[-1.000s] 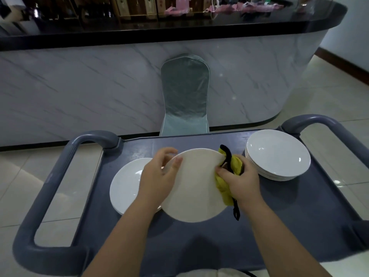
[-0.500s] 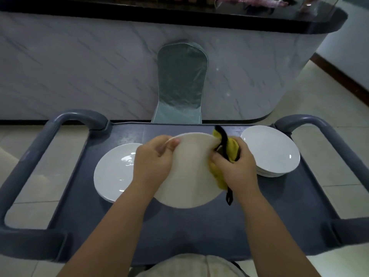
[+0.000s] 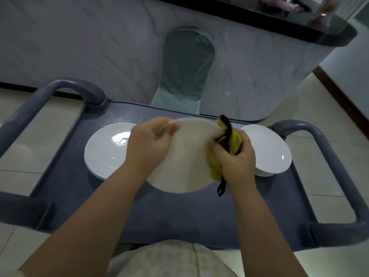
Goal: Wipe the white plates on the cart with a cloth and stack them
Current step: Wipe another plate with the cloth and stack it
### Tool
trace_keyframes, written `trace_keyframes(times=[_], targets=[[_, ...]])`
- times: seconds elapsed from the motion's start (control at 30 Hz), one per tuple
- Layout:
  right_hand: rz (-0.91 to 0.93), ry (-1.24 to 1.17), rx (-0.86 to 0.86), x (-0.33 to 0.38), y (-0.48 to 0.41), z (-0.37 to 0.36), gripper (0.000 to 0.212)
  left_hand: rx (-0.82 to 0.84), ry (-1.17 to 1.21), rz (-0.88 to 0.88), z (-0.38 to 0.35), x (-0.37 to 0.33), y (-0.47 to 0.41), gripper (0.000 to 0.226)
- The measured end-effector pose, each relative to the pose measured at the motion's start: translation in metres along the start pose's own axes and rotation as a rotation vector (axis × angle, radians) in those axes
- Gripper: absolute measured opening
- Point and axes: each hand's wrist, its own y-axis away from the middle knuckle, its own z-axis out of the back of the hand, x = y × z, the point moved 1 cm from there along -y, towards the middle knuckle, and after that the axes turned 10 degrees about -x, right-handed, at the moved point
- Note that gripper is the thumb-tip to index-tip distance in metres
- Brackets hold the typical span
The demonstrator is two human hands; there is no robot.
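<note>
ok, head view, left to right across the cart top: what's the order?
left cart handle → left plates → left hand → held plate → right hand gripping the yellow cloth → right plate stack → right cart handle

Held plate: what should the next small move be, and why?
Probably turn the held plate a little with the left hand, so the yellow cloth meets a fresh stretch of rim. The right hand pinches the cloth over the plate's right edge only, and the plate is up off the cart, not yet set on the right stack.
</note>
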Motion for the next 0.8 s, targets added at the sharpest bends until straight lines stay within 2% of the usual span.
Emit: trace_keyframes(times=[0.03, 0.07, 0.1, 0.2, 0.33, 0.37, 0.4, 0.43, 0.47, 0.53, 0.57, 0.6, 0.63, 0.7, 0.8], targets=[[-0.155, -0.125, -0.042, -0.005, 0.002, 0.002, 0.015, -0.030, 0.082, 0.120, 0.002, -0.001, -0.001, 0.021], [-0.235, -0.181, -0.072, -0.009, 0.004, 0.004, 0.015, -0.033, 0.098, 0.144, 0.003, -0.002, -0.001, 0.023], [-0.234, -0.148, -0.096, -0.011, 0.006, 0.005, 0.015, -0.002, 0.084, 0.114, 0.003, -0.005, 0.000, 0.025], [0.022, 0.057, -0.040, 0.000, 0.006, 0.002, 0.026, 0.079, -0.036, -0.106, 0.006, -0.003, 0.004, 0.027], [0.395, 0.264, 0.150, 0.015, 0.007, -0.011, 0.029, 0.079, -0.260, -0.555, 0.003, -0.004, 0.003, 0.037], [0.440, 0.271, 0.167, 0.018, 0.006, -0.012, 0.030, 0.065, -0.253, -0.588, 0.003, -0.005, 0.004, 0.038], [0.425, 0.248, 0.152, 0.020, 0.004, -0.011, 0.031, 0.027, -0.218, -0.542, 0.004, -0.004, 0.005, 0.036], [0.348, 0.190, 0.096, 0.022, 0.001, -0.007, 0.031, -0.033, -0.144, -0.401, 0.006, -0.004, 0.005, 0.032], [0.219, 0.096, 0.008, 0.021, -0.001, -0.003, 0.031, -0.114, -0.018, -0.177, 0.008, -0.005, 0.005, 0.027], [-0.151, -0.231, -0.117, 0.011, 0.002, -0.002, 0.027, -0.299, 0.263, 0.300, 0.003, -0.004, 0.007, 0.020], [-0.340, -0.396, -0.146, 0.001, 0.009, -0.007, 0.026, -0.382, 0.354, 0.462, -0.003, -0.007, 0.011, 0.023], [-0.485, -0.505, -0.194, -0.008, 0.016, -0.014, 0.028, -0.432, 0.399, 0.549, -0.012, -0.008, 0.018, 0.028], [-0.587, -0.562, -0.268, -0.017, 0.022, -0.021, 0.030, -0.443, 0.412, 0.593, -0.021, -0.007, 0.026, 0.031], [-0.676, -0.570, -0.437, -0.028, 0.026, -0.023, 0.035, -0.334, 0.384, 0.598, -0.034, 0.002, 0.043, 0.034], [-0.571, -0.470, -0.516, -0.038, 0.013, 0.001, 0.027, -0.019, 0.256, 0.485, -0.031, 0.022, 0.044, 0.024]])
